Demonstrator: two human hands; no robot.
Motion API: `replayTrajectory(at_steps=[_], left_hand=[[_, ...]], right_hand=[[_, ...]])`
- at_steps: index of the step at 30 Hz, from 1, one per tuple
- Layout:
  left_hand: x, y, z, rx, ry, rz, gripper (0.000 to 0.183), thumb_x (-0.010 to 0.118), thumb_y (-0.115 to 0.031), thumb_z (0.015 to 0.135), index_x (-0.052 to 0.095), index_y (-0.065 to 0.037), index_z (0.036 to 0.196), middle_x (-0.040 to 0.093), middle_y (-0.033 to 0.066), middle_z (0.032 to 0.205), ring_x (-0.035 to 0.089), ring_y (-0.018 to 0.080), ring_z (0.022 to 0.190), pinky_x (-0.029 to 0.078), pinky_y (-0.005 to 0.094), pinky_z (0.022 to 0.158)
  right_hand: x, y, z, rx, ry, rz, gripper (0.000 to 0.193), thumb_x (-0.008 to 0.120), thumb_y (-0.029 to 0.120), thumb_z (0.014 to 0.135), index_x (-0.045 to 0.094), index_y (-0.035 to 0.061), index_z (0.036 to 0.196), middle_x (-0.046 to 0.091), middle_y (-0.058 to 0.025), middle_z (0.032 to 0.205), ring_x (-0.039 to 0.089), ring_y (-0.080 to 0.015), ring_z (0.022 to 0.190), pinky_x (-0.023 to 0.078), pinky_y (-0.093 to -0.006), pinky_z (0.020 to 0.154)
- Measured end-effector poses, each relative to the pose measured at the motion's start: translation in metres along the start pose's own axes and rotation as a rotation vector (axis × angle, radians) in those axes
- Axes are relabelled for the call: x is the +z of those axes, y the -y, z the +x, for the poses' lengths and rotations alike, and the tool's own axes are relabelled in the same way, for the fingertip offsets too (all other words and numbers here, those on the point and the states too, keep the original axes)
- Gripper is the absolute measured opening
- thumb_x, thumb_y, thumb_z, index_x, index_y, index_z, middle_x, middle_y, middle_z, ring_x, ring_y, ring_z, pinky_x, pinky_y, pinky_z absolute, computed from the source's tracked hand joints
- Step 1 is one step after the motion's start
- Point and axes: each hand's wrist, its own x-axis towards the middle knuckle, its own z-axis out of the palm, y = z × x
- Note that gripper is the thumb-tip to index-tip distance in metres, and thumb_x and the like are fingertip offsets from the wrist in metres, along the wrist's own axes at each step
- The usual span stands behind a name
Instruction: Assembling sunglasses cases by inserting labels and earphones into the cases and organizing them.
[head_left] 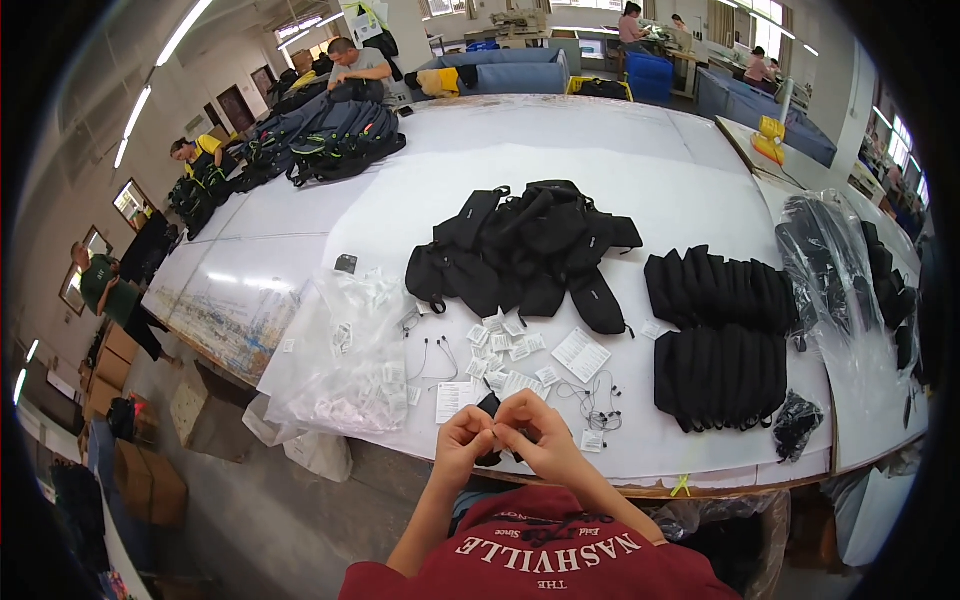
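At the table's near edge my left hand (462, 441) and my right hand (537, 436) meet, thumbs and fingers pinched together. Whatever lies between the fingertips is too small to make out. Part of a black fabric item (489, 404) shows just beyond my fingers, the rest hidden by my hands. Right ahead lie small white labels (500, 338) in a loose scatter and a printed white sheet (582, 355). Thin black cords (598, 402) lie to the right of my hands, and a few more black cords (440, 358) lie to the left.
A heap of black pouches (530, 245) occupies the middle of the white table (440, 150). Two rows of black pouches (720, 378) stand at the right, beside a clear plastic bag (835, 270). Another clear bag (345, 350) holds labels at the left. Backpacks (345, 140) and co-workers are farther off.
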Motion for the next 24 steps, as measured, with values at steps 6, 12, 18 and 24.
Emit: replayTrajectory(at_steps=[6,12,18,24], left_hand=[[0.000,0.001,-0.018,0.021,0.029,-0.078,0.017,0.063,-0.017,0.089,0.050,-0.006,0.088,0.057,-0.0011,0.071,0.047,0.0027,0.061,0.033,0.0168,0.054],[0.002,0.003,-0.038,-0.055,-0.029,-0.104,0.016,0.062,-0.016,0.089,0.050,-0.005,0.089,0.056,-0.0013,0.072,0.049,0.0031,0.063,0.035,0.0173,0.057],[0.010,-0.020,-0.041,0.015,0.013,0.031,0.015,0.062,-0.013,0.088,0.050,-0.006,0.089,0.056,-0.0015,0.075,0.047,0.0025,0.064,0.035,0.0177,0.058],[0.010,-0.038,-0.015,-0.124,0.076,0.094,0.017,0.059,-0.010,0.089,0.044,-0.007,0.097,0.055,-0.0015,0.075,0.043,0.0014,0.063,0.032,0.0154,0.056]], right_hand=[[0.014,-0.004,-0.012,-0.012,-0.049,-0.067,0.013,0.056,-0.001,0.086,0.050,0.0012,0.098,0.061,-0.0060,0.080,0.059,-0.0105,0.073,0.047,-0.0239,0.066],[0.025,-0.001,-0.028,-0.074,-0.030,-0.213,0.019,0.057,-0.004,0.085,0.051,0.0032,0.101,0.060,-0.0058,0.078,0.058,-0.0104,0.071,0.045,-0.0227,0.063],[0.025,-0.002,-0.031,0.012,0.026,0.277,0.019,0.054,0.006,0.091,0.045,0.0051,0.107,0.053,-0.0007,0.076,0.051,-0.0073,0.069,0.040,-0.0197,0.061],[0.011,0.004,-0.011,0.003,0.011,0.322,0.020,0.054,0.008,0.091,0.046,0.0053,0.109,0.052,0.0008,0.074,0.051,-0.0060,0.065,0.039,-0.0187,0.059]])
